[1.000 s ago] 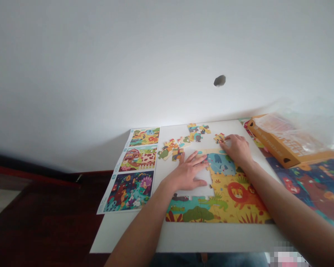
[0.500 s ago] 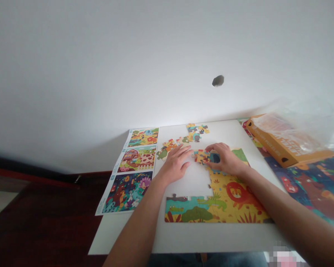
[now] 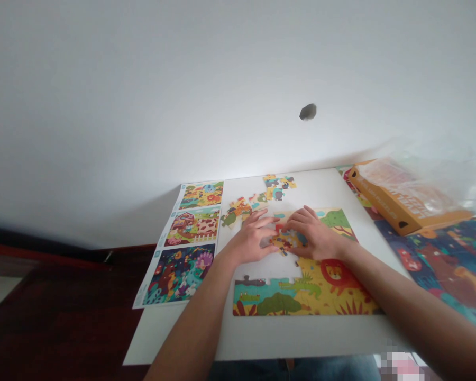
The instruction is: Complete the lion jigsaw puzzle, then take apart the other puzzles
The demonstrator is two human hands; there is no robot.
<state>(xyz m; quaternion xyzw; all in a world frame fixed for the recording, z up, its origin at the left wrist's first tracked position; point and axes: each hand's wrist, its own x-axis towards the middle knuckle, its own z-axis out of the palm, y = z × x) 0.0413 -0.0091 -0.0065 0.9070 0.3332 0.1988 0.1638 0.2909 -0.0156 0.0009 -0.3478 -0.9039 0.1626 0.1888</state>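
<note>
Nearest on the desk (image 3: 262,338) lies the half-built puzzle (image 3: 301,296), its crocodile and lion rows joined and a bare white gap above them. At that gap both hands meet on one piece (image 3: 285,239). The left hand (image 3: 250,242) has a flat grip, fingers spread, with the tips touching the piece's left edge. The right hand (image 3: 315,238) curls over it from the other side, though I can't tell whether that grip pinches or only presses.

The risk: a hard push on tabs that aren't lined up could bend the piece or shove the joined rows apart on the smooth desk. A sweeping left wrist could also scatter the loose pieces (image 3: 241,207) just beyond.

Left of them lies the picture sheet (image 3: 186,243). Far right sits an orange box (image 3: 400,203) with a clear plastic bag (image 3: 420,180) lying over it. The contents of both look blurred.
</note>
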